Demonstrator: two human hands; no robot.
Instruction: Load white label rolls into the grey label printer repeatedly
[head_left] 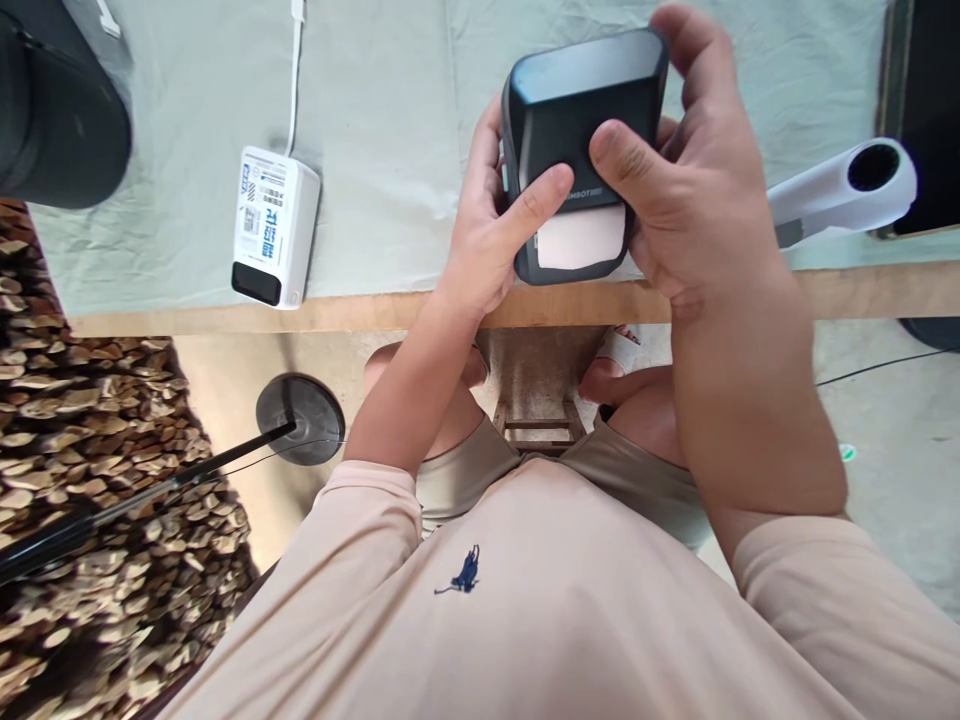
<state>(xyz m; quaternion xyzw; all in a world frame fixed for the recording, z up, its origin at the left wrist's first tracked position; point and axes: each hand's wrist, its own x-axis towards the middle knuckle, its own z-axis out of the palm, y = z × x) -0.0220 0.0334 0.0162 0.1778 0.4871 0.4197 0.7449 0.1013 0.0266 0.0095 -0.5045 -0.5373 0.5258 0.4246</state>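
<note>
First, at ten o'clock, a large rounded black object (67, 120), partly out of frame, on a wood-edged table (390, 170) spread with pale green fabric. Below, towards eight o'clock, a stack of split brown firewood (82, 400) and a slanting black pole with a round base (315, 425). Back on the table, at ten o'clock, a white box-shaped device (271, 225) with a thin white cable (295, 85).

At twelve o'clock, a bare left hand (484, 235), gripping the left side of a rounded black-and-grey handheld device (589, 95), with thumb across its front. Held up at one o'clock, near the table's wooden edge, with a pale strip (581, 240) showing at its lower end. At two o'clock, a bare right hand (701, 190), grasping the other side, also with thumb on the front. Beyond the right wrist, a long white object (829, 195) with a round black face. Farthest right, a flat dark panel (934, 100).
</note>
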